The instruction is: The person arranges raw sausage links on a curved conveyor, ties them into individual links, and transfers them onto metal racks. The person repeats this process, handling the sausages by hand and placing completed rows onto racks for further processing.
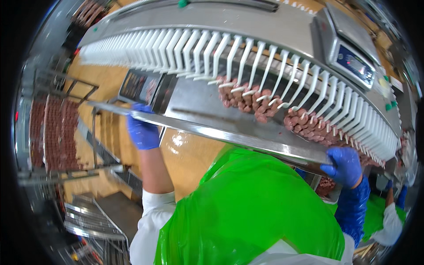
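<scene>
My left hand (143, 126), in a blue glove, is closed around a long, shiny metal bar (212, 132) near its left end. The bar slants across in front of my green apron, its left tip extending past my hand. At the other end my right hand (344, 165), also blue-gloved and with a blue sleeve cover, has its fingers bent around the bar. Just beyond the bar, bunched pink sausage links (249, 99) hang from white hooks (212, 53) on a curved rail. More links (304, 128) hang from the hooks nearer my right hand.
A metal tray (194, 99) lies below the hooks. A scale (353, 62) stands at far right. Racked sausages (62, 132) hang on a metal frame at left. Stacked metal bars (95, 221) lie lower left. Another person in a green apron (380, 216) stands at right.
</scene>
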